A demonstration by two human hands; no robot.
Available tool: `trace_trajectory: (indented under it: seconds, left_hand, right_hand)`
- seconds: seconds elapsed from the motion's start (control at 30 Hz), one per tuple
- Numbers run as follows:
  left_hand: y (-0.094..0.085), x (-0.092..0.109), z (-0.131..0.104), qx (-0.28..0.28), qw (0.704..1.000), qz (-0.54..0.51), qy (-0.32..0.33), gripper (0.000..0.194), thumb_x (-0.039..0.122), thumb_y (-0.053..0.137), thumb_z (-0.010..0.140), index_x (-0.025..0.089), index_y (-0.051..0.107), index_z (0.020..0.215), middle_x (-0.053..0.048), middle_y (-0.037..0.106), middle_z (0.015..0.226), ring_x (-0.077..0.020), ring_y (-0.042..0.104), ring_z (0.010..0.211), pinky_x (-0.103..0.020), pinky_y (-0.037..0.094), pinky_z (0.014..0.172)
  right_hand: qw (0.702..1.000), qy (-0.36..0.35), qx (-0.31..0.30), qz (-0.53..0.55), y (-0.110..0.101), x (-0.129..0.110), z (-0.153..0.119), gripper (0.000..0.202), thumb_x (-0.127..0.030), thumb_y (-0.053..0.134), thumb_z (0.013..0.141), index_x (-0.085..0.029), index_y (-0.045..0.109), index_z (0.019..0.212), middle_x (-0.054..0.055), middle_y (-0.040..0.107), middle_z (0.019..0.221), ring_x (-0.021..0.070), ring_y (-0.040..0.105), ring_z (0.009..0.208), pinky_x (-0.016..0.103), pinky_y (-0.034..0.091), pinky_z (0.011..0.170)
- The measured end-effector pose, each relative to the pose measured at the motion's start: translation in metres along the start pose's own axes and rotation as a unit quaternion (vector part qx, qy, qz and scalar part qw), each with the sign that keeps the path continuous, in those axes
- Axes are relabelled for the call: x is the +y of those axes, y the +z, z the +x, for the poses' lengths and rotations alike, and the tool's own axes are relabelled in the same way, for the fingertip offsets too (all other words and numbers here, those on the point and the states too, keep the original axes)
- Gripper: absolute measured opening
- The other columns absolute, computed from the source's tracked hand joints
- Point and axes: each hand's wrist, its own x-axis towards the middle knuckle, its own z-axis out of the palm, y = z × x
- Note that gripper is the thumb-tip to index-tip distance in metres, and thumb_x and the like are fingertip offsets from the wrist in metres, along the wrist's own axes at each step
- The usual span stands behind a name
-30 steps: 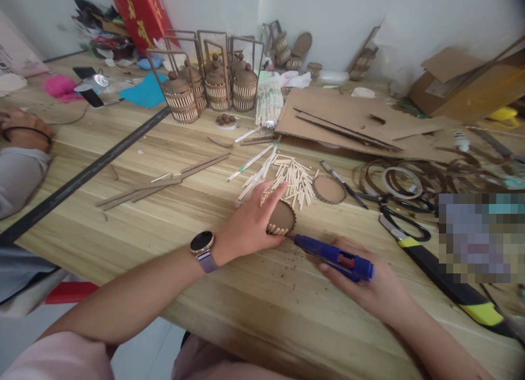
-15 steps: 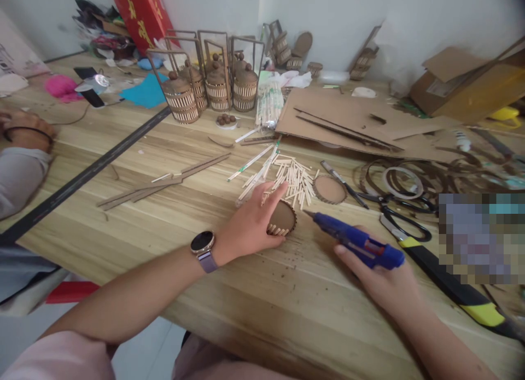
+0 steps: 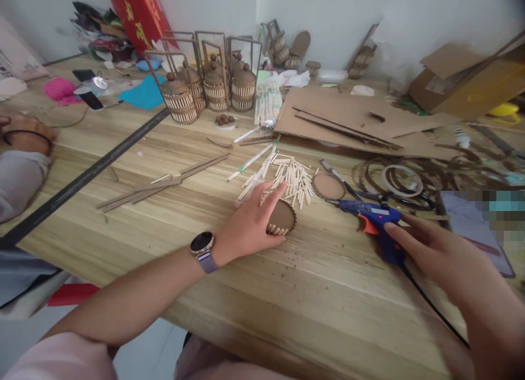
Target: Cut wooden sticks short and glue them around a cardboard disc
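Pretty sure this is a small craft workshop. The wooden bench (image 3: 262, 298) is loaded with making stuff: a blue glue gun (image 3: 369, 210), a heap of short cut sticks (image 3: 293, 177), a big cardboard sheet (image 3: 320, 106), brown strips (image 3: 203, 168), a tape roll (image 3: 384, 184). There's also a whole batch of similar little lidded baskets (image 3: 180, 104) with tall handles, plus another person's sleeved arm (image 3: 24, 177) at the same bench.
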Motion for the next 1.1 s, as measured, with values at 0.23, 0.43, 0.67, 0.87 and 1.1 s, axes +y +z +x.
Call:
trace_trajectory:
  seconds: [0.23,0.43,0.67,0.87,1.1]
  left_hand:
    - [0.000,0.001,0.002,-0.007,1.000,0.009,-0.007,0.112,0.023,0.081,0.070,0.029,0.006,0.152,-0.018,0.027,0.147,-0.0378,0.033,0.139,-0.057,0.038,0.111]
    - [-0.001,0.002,0.003,0.000,1.000,0.007,0.003,0.112,0.021,0.081,0.070,0.031,0.005,0.152,-0.017,0.028,0.147,-0.0378,0.034,0.139,-0.058,0.037,0.111]
    - [-0.004,0.004,0.003,-0.006,1.000,0.010,0.000,0.111,0.020,0.081,0.069,0.029,0.007,0.151,-0.019,0.028,0.146,-0.0383,0.033,0.139,-0.058,0.036,0.112]
    - [-0.004,0.004,0.003,-0.011,1.000,0.010,-0.003,0.111,0.020,0.081,0.069,0.029,0.007,0.151,-0.018,0.029,0.147,-0.0372,0.033,0.140,-0.057,0.036,0.113]
    - [-0.003,0.003,0.002,-0.009,1.000,0.008,-0.005,0.113,0.021,0.081,0.069,0.031,0.006,0.152,-0.017,0.028,0.147,-0.0365,0.034,0.140,-0.056,0.038,0.111]
  right_hand:
    - [0.946,-0.264,0.035,-0.184,0.028,-0.038,-0.003,0.036,-0.035,0.040,0.095,-0.015,0.068,0.108,0.019,0.070,0.102,0.0344,0.064,0.093,0.050,0.052,0.083]
    - [0.892,-0.399,-0.081,-0.197,0.066,-0.066,0.026,0.044,-0.008,0.042,0.087,-0.014,0.060,0.127,0.015,0.064,0.129,0.0286,0.061,0.113,0.045,0.051,0.096]
    - [0.895,-0.376,-0.087,-0.224,0.094,-0.080,0.052,0.036,-0.008,0.046,0.090,-0.013,0.064,0.121,0.014,0.069,0.115,0.0248,0.065,0.102,0.035,0.053,0.084]
    - [0.902,-0.347,-0.072,-0.247,0.093,-0.084,0.044,0.023,-0.012,0.050,0.090,-0.013,0.069,0.102,0.013,0.069,0.093,0.0252,0.066,0.085,0.031,0.048,0.065]
    - [0.959,-0.264,-0.081,-0.070,0.072,-0.089,0.019,0.010,-0.019,0.050,0.085,-0.019,0.060,0.089,0.004,0.067,0.078,0.0175,0.063,0.066,0.027,0.047,0.060]
